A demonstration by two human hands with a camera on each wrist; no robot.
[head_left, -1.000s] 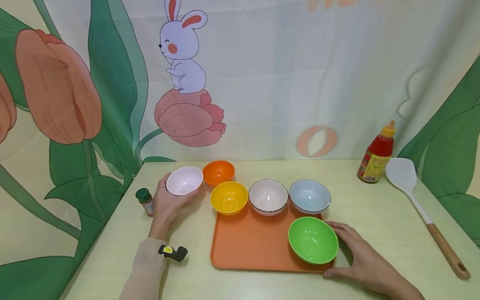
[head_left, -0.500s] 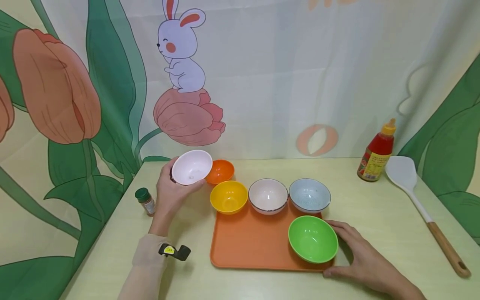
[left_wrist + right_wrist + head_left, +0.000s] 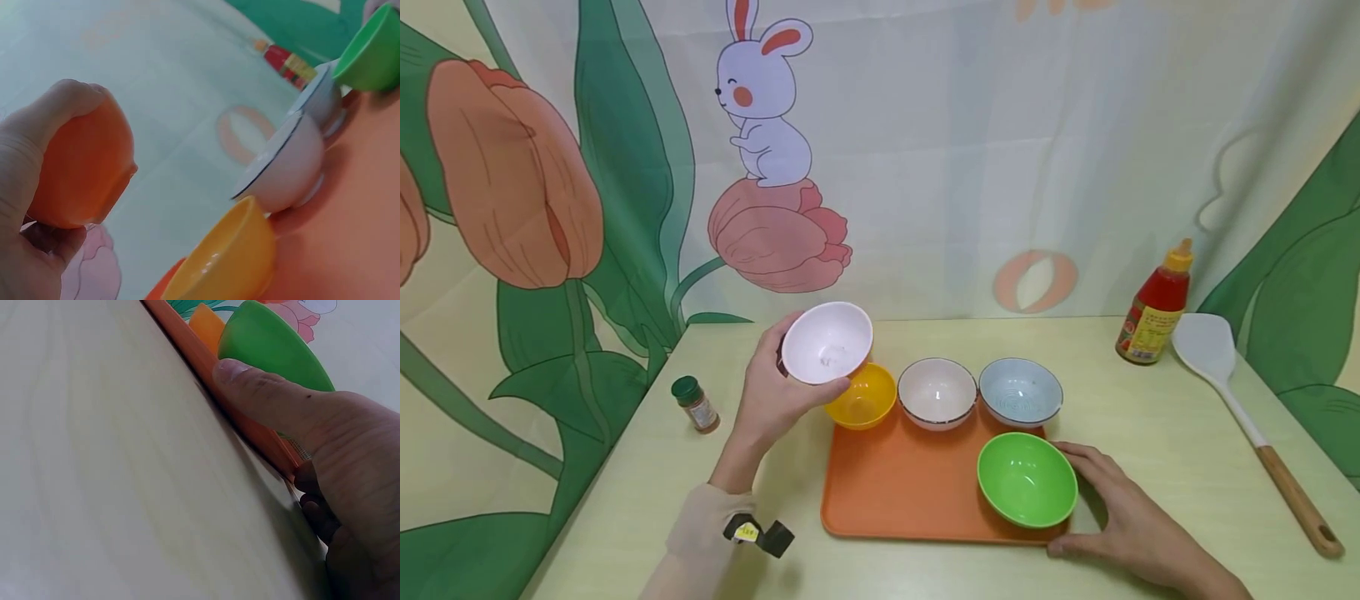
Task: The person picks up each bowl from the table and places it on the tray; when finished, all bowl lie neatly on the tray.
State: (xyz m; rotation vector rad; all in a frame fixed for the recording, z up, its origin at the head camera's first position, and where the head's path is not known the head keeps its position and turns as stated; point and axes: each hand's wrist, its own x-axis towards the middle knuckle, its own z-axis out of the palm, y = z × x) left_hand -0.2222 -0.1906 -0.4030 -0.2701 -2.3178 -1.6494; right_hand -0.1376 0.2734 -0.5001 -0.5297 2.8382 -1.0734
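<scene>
My left hand (image 3: pixel 782 392) grips a small bowl (image 3: pixel 827 343), white inside and orange outside, held tilted in the air behind the yellow bowl (image 3: pixel 861 400). The left wrist view shows the thumb and fingers around this bowl's orange outside (image 3: pixel 90 162). A white bowl (image 3: pixel 937 393) and a pale blue bowl (image 3: pixel 1019 392) complete a row along the back of the orange tray (image 3: pixel 895 500). On the tray's right part sits a green bowl (image 3: pixel 1027 479). My right hand (image 3: pixel 1120 521) holds the tray's right side, thumb at the front corner, next to the green bowl.
A green-capped spice jar (image 3: pixel 696 404) stands at the left. A red sauce bottle (image 3: pixel 1153 304) is at the back right, beside a white spatula (image 3: pixel 1232 400) with a wooden handle. Another orange bowl (image 3: pixel 165 281) peeks out behind the yellow one. A printed curtain (image 3: pixel 925 167) hangs behind.
My left hand has lifted the white-lined bowl and carried it right, from beside the orange bowl to in front of it, hiding it in the head view. My right hand has stayed put.
</scene>
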